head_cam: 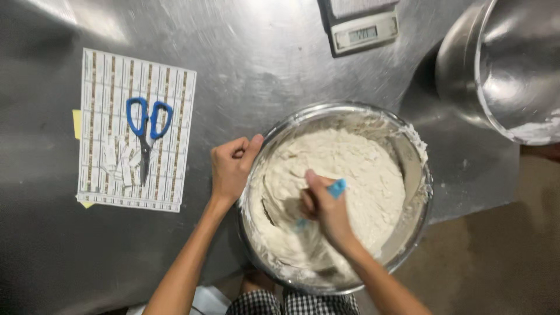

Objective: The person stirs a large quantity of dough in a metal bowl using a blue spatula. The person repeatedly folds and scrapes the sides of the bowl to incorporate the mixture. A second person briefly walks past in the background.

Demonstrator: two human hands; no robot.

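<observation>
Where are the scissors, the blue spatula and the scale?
scissors [147, 131]: head view, on the pivot below the blue handles.
blue spatula [337, 188]: head view, handle end above the right hand.
scale [361, 26]: head view, front panel at the display.

Left hand [231, 169]: forearm enters from lower left, extended upward; wrist straight, fingers curled into a loose fist, thumb stretched toward the right. Right hand [324, 209]: forearm enters from lower right, angled up-left; wrist slightly bent, grip closed in a fist, index finger raised along the top. Hands near each other, not touching.
</observation>
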